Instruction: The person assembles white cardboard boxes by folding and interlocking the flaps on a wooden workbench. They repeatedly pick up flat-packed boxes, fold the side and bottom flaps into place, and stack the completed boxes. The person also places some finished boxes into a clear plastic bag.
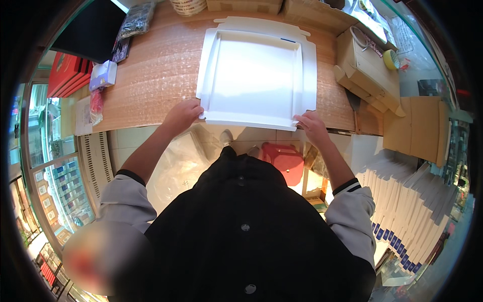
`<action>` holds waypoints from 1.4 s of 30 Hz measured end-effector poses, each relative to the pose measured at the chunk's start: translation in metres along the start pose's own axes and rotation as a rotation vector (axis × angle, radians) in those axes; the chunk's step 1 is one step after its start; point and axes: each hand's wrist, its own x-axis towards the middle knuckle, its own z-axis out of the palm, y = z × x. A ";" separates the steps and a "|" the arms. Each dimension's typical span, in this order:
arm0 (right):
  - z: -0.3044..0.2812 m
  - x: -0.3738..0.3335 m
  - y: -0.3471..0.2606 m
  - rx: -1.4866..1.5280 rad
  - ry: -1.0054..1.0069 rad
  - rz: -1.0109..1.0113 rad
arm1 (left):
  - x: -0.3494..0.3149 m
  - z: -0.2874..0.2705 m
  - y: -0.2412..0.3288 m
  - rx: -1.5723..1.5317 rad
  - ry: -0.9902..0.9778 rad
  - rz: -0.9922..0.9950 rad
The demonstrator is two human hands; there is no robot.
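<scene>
A white cardboard box (254,75), partly folded with low raised walls, lies flat and open side up on the wooden table (151,75), its near edge along the table's front edge. It is almost square; its inner panel looks slightly longer going away from the person than across, though the lens bend makes this uncertain. Its sides point away, leaning a little rightward at the far end. The left hand (184,115) pinches the near left corner, thumb and fingers together; the right hand (313,126) pinches the near right corner.
</scene>
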 end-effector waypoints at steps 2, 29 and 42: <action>0.003 0.000 0.000 -0.001 0.029 -0.003 | 0.000 0.005 0.003 -0.003 0.081 0.022; 0.015 0.004 -0.037 0.059 0.052 0.400 | 0.022 0.011 0.044 -0.225 0.104 -0.263; -0.015 0.041 -0.024 -0.439 -0.232 -0.229 | 0.060 -0.004 0.040 0.424 -0.155 0.131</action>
